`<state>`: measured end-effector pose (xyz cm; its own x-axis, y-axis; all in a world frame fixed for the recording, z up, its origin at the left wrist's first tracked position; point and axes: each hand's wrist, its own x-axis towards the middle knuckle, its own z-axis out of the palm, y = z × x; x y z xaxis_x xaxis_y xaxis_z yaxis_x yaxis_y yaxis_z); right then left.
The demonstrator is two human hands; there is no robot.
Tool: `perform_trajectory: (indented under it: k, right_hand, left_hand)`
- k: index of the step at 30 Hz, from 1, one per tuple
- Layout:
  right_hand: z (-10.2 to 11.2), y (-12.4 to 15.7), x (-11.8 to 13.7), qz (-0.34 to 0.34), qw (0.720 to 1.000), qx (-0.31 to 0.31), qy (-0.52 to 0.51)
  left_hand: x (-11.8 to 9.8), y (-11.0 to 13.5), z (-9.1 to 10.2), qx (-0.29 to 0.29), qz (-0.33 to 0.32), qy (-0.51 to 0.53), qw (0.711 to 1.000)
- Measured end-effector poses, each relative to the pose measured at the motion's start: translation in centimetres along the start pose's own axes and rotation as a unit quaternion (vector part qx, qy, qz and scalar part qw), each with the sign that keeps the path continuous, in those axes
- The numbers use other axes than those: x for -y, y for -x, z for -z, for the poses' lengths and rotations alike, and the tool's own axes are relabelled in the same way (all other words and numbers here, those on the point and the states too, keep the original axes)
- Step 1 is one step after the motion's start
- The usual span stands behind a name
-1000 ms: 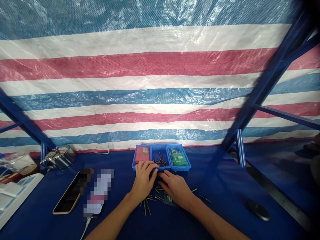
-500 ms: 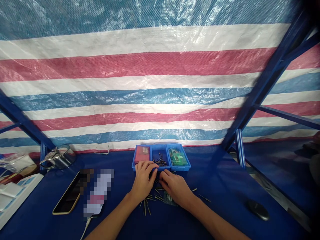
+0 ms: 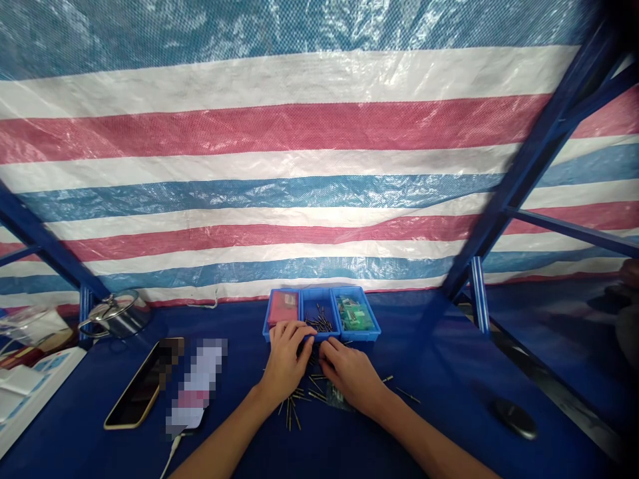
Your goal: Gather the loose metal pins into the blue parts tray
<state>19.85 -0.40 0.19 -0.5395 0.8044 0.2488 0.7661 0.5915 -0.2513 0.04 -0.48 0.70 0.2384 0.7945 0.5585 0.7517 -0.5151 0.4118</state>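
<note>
At the far left of the blue-covered surface [image 3: 449, 359], a white tray [image 3: 30, 392] pokes into view, with a lidded metal pot [image 3: 117, 313] behind it near the striped tarp [image 3: 299, 133]. Next along lies a phone [image 3: 142, 384], face up and slanted, with a blurred white packet [image 3: 197, 382] just beside it. In the middle, the left hand [image 3: 287, 362] rests palm down with its fingers curled, their tips at the front rim of the blue three-part bin [image 3: 364, 336]; whether it pinches anything cannot be told. Thin metal pins [image 3: 295, 406] lie scattered on the cloth beneath and between both hands, some showing by the left wrist. The right hand [image 3: 352, 376] lies just beside the left one, fingers bent and pointed toward it, the two sets of fingertips nearly meeting over the pile; its grip cannot be told either. A few pins stray to its right. The bin, just beyond the fingers, holds red pieces in its left compartment, more pins in the middle and green parts on the right. Farther right stands a blue frame post [image 3: 476, 293], and a dark oval object [image 3: 514, 419] lies well apart.
</note>
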Motion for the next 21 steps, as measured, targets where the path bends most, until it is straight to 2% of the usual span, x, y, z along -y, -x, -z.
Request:
perform_trajectory:
  k: [21]
  right_hand:
    - [-0.17,0.15,-0.2,-0.016,1.0,-0.004,-0.014]
  left_hand:
    - [-0.16,-0.02,0.15,0.01,0.009,0.018,1.0]
